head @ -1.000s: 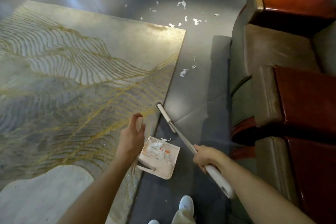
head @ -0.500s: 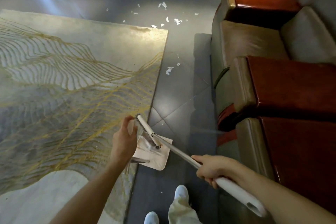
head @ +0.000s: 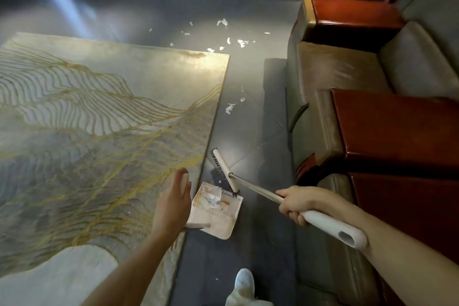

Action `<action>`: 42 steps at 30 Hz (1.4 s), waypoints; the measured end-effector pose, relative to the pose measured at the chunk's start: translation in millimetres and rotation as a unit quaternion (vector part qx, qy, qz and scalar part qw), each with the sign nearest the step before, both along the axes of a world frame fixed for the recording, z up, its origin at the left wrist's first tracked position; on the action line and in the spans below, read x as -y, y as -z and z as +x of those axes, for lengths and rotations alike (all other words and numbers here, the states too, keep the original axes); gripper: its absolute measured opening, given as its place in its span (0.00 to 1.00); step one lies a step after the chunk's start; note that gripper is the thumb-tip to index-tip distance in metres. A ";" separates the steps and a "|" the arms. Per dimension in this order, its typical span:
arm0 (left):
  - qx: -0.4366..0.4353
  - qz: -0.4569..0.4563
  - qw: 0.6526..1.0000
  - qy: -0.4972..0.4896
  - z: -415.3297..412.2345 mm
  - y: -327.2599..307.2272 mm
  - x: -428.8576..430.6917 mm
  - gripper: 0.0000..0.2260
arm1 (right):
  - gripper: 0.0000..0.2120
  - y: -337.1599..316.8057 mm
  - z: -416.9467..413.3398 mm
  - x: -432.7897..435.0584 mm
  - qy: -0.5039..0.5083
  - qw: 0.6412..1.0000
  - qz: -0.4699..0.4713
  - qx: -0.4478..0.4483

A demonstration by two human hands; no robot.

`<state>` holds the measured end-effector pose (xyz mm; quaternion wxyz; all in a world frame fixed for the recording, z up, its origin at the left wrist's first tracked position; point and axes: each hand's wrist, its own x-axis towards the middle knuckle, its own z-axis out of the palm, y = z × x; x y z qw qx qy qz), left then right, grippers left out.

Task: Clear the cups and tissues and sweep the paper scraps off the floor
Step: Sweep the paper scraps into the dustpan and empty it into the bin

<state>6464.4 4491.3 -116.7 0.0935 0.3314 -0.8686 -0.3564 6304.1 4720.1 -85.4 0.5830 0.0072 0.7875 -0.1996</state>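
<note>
Floor (head: 250, 146): dark glossy tiles. I see a pale rug (head: 99, 107) with gold lines on the left.
Room: armchairs (head: 347, 77) with red wooden arms on the right.
Paper scraps (head: 229, 108): loose on the tiles beyond the broom, more past the rug's far corner.
Left hand (head: 173, 202): curled round the handle of the dustpan (head: 218, 218).
Right hand (head: 293, 202): gripping the broom (head: 221, 164), whose bristles are at the pan's far lip.

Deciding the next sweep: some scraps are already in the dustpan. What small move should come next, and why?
Probably the right hand should lift the broom head and reach it past the nearest scraps, then draw them back. The head sits at the dustpan mouth, and those scraps lie ahead beside the rug.
</note>
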 end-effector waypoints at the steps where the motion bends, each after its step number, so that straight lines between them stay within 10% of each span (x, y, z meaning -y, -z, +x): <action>1: 0.001 0.005 1.000 -0.009 1.7 2.2 -3.0 0.07 | 0.34 3.2 -4.9 3.4 0.004 1.000 0.000 0.000; 11: 0.033 0.015 0.996 -0.085 16.3 26.1 12.0 0.08 | 0.19 78.2 -5.6 58.2 -0.180 0.975 0.025 -0.125; 21: 0.007 0.049 0.995 -0.087 7.9 33.6 18.0 0.08 | 0.36 101.6 53.1 63.8 -0.272 0.960 0.070 -0.006; 28: 0.015 0.065 0.996 -0.056 10.4 21.0 16.2 0.09 | 0.35 33.3 44.2 13.7 -0.064 0.995 0.014 0.074; 42: -0.066 0.006 0.998 -0.022 -76.3 -22.8 15.0 0.07 | 0.36 -25.1 -43.8 -25.2 0.043 0.998 -0.052 0.012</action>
